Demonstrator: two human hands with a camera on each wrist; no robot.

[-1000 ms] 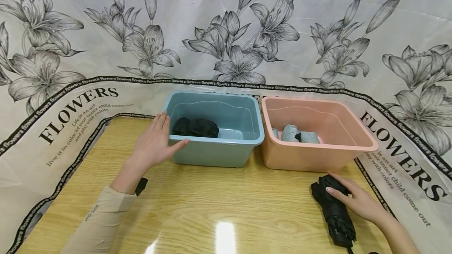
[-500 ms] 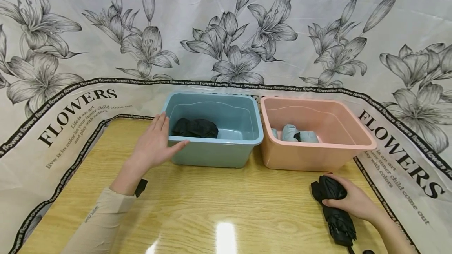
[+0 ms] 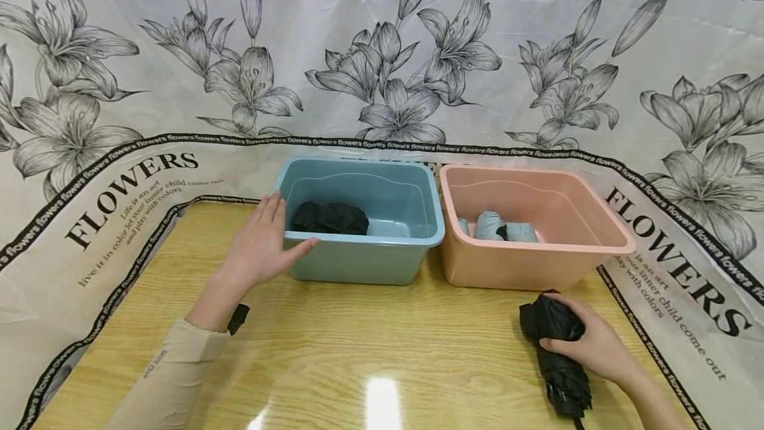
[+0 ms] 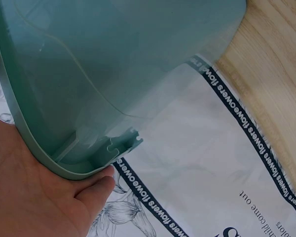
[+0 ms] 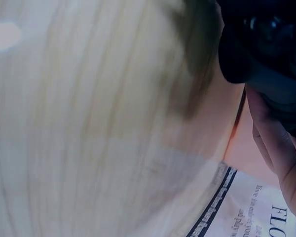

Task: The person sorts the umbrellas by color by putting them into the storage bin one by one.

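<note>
My right hand grips a folded black umbrella around its upper part, thumb across the near side, in front of the pink bin. A strap trails from the umbrella's lower end. In the right wrist view the umbrella is a dark shape, fingers beneath it. My left hand rests at the left corner of the blue bin, fingers straight and thumb spread along the front rim. In the left wrist view, that hand touches the outside of the bin's rim.
A black crumpled bundle lies inside the blue bin. Light blue bundles with a black band lie in the pink bin. Both bins stand side by side at the back of the wooden table, against a flower-printed cloth.
My right hand has closed its grip around the black umbrella and shifted it slightly left. The left hand stays at the blue bin's corner.
</note>
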